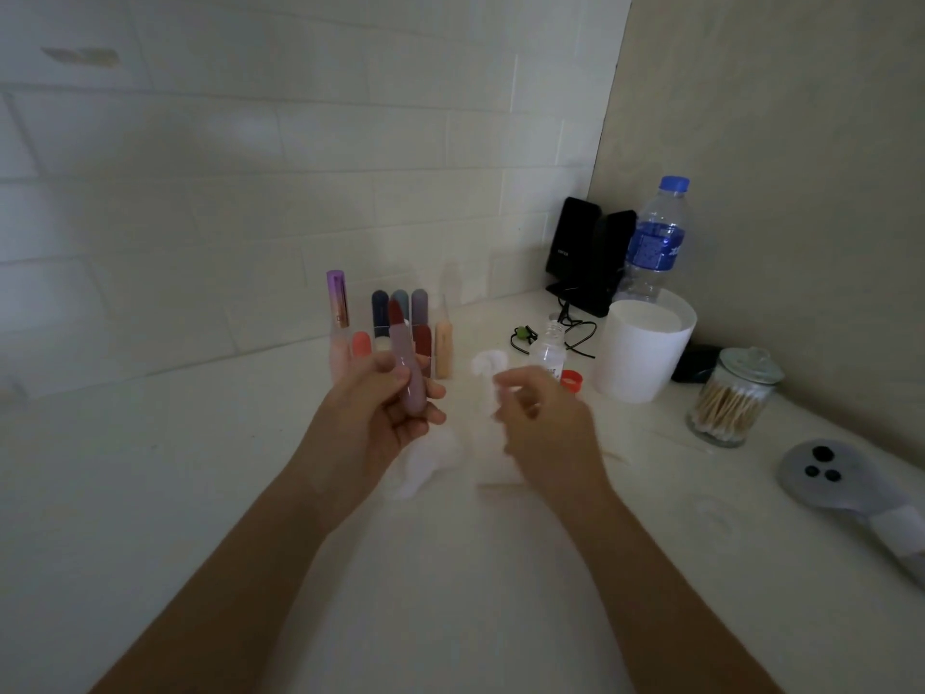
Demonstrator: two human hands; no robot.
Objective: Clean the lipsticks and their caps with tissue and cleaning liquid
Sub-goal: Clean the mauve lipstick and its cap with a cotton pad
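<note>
My left hand [380,418] grips an uncapped mauve lipstick [408,363] upright, its dark red bullet at the top. My right hand [545,428] is blurred, fingers curled around a small white piece of tissue [500,393]. Behind the hands, several lipsticks [400,323] stand in a clear holder. A small clear bottle of cleaning liquid [548,350] stands open, its red cap [572,380] lying beside it. More white tissue [425,463] lies on the counter under my hands, and a white pad [488,363] lies near the bottle.
A white cylinder container [645,353] and a water bottle [653,242] stand at the back right by a black device [585,257] with cables. A glass jar of cotton swabs [733,398] and a grey handheld device [841,478] sit on the right.
</note>
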